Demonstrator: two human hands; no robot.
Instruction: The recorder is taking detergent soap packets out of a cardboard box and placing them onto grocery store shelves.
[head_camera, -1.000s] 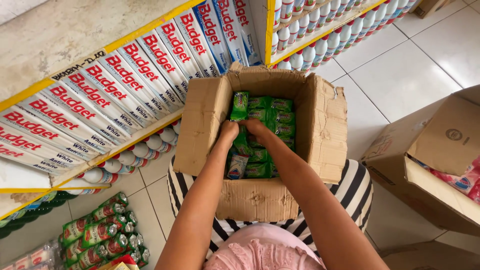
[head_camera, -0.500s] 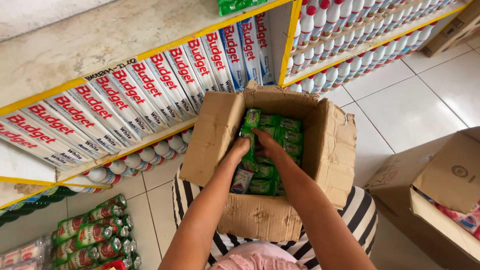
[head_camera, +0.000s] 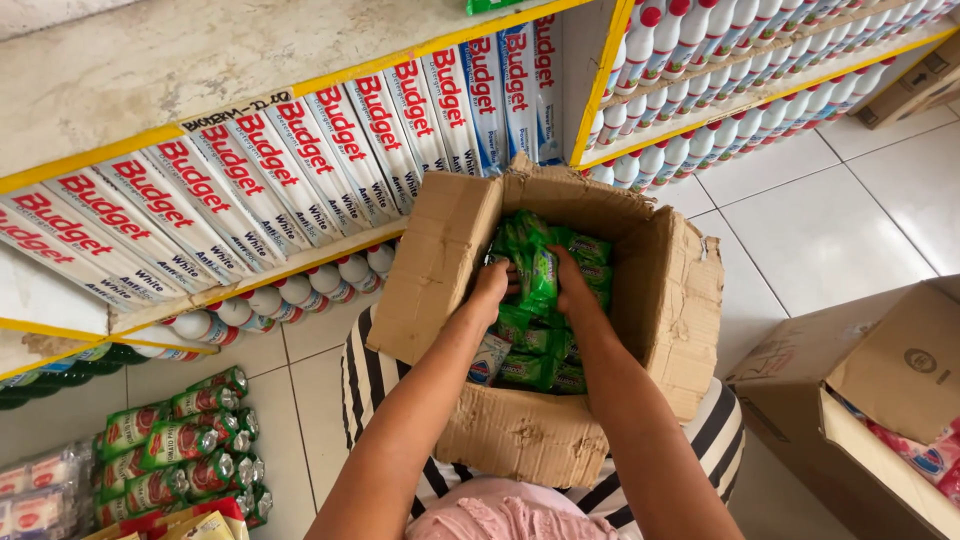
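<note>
An open cardboard box (head_camera: 670, 330) rests on my lap, on a black-and-white striped cloth (head_camera: 372, 385). It is full of small green packets (head_camera: 530, 370). Both my hands are inside the box. My left hand (head_camera: 492, 287) and my right hand (head_camera: 570, 287) grip a bunch of green packets (head_camera: 541, 272) between them, lifted a little above the rest. A blue-and-white packet (head_camera: 487, 358) lies among the green ones below my left wrist.
A yellow-edged shelf (head_camera: 300, 268) ahead holds white boxes with red lettering (head_camera: 250, 190) over white bottles (head_camera: 700, 110) with red caps. Green pouches (head_camera: 180, 450) lie on the tiled floor at left. Another open cardboard box (head_camera: 880, 400) stands at right.
My hands have closed around a bunch of green packets and raised it slightly inside the box. The view has tilted up, showing more of the shelf.
</note>
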